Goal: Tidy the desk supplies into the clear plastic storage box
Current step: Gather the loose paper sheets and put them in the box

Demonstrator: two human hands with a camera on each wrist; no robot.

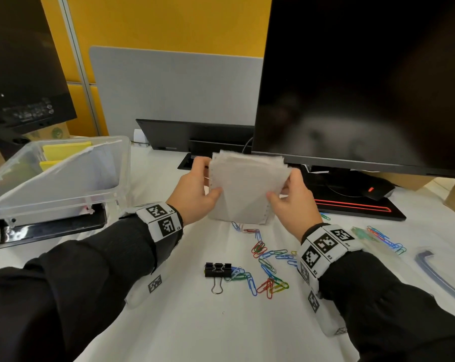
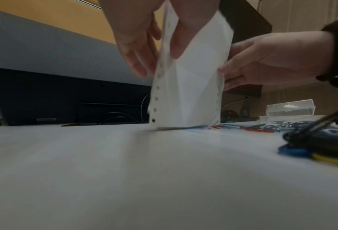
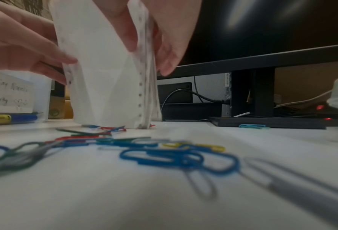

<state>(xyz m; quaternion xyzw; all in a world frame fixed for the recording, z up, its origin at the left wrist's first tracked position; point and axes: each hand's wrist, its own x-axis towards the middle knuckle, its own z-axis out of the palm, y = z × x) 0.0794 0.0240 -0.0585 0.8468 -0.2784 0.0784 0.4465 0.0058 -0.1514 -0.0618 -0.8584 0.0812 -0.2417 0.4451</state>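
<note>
Hands [image 1: 195, 189] [image 1: 294, 199] grip paper stack [image 1: 244, 189] | paperclips [image 1: 268, 265], binder clip [image 1: 218, 270] nearby

Left hand [image 1: 195, 190] and right hand [image 1: 295, 202] raised, facing, thumbs forward, fingers curled.

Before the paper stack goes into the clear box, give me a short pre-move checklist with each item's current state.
1. Both hands on the paper stack: ok; left hand and right hand hold opposite side edges.
2. Stack's bottom edge squared on the desk: ok, it stands upright, touching the surface.
3. Sheets aligned: not ok, top edges look uneven.
4. Clear storage box open: ok, its lid is off.
5. Room in the box: cannot tell; yellow sticky notes sit at its back.
6. Paper clips caught under the stack: cannot tell; some lie at its foot.
</note>
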